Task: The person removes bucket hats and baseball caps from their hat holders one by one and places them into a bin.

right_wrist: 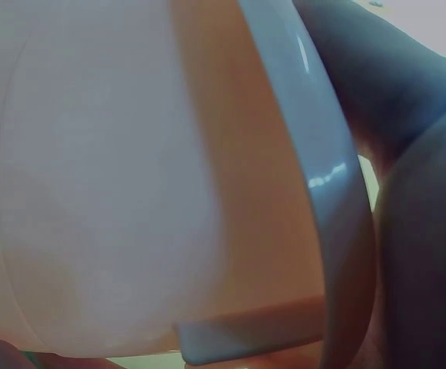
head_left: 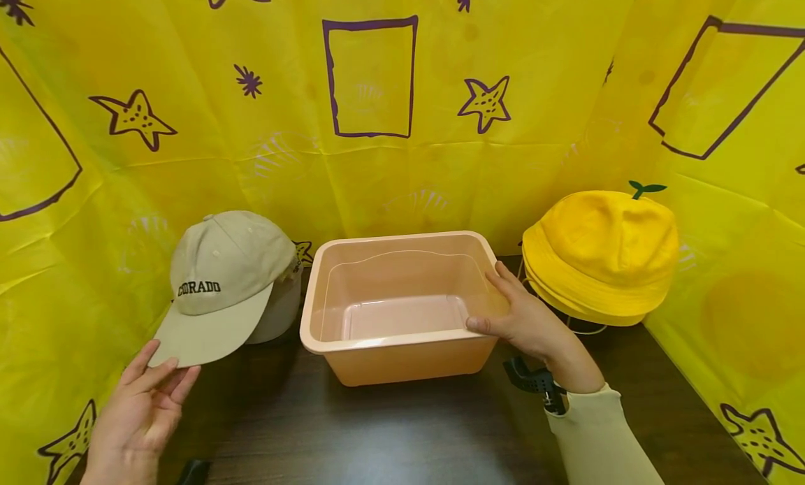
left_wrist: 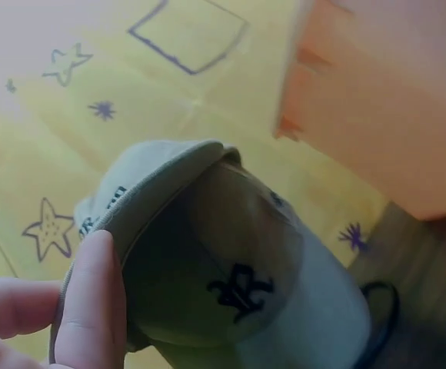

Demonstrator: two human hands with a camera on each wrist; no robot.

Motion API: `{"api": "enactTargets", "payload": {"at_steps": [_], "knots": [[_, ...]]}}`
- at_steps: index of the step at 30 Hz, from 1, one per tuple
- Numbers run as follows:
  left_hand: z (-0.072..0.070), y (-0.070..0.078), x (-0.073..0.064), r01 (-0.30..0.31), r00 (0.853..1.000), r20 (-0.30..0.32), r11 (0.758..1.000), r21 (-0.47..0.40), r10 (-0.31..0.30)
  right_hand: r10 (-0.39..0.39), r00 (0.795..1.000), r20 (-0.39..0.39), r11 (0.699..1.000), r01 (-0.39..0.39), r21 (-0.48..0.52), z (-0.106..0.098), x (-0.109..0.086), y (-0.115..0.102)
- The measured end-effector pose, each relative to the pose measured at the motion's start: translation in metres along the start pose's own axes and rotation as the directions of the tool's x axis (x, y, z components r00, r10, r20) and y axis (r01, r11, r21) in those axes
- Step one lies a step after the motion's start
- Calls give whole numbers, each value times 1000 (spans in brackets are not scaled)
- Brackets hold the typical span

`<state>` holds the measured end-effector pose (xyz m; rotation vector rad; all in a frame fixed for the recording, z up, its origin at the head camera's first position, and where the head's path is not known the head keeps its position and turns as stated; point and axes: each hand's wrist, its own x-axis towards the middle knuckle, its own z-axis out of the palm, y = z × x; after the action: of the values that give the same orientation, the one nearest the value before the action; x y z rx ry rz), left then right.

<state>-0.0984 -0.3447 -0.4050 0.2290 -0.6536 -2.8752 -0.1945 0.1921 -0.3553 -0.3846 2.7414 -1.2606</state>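
At the left, my left hand (head_left: 141, 415) pinches the brim of a beige baseball cap (head_left: 229, 261) between thumb and fingers. The cap is tilted, its front edge raised, with dark lettering across the front. Under it a pale grey cap (left_wrist: 334, 288) with a black emblem shows in the left wrist view. My right hand (head_left: 534, 324) grips the near right corner of a peach plastic basin (head_left: 402, 363), thumb on the front rim and fingers along the right rim. Nothing lies inside the basin. In the right wrist view its rim (right_wrist: 338, 200) runs close beside the hand.
A yellow bucket hat (head_left: 600, 254) with a green sprout (head_left: 644, 188) on top stands right of the basin, a thin cord hanging below it. Yellow patterned cloth (head_left: 377, 184) walls in the back and sides of the dark wooden table (head_left: 390, 436).
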Motion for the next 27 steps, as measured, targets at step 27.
{"api": "enactTargets", "payload": {"at_steps": [27], "knots": [[29, 41, 26, 47, 996, 76, 996, -75, -41, 8, 1000, 26, 1000, -8, -4, -2, -1, -5]]}}
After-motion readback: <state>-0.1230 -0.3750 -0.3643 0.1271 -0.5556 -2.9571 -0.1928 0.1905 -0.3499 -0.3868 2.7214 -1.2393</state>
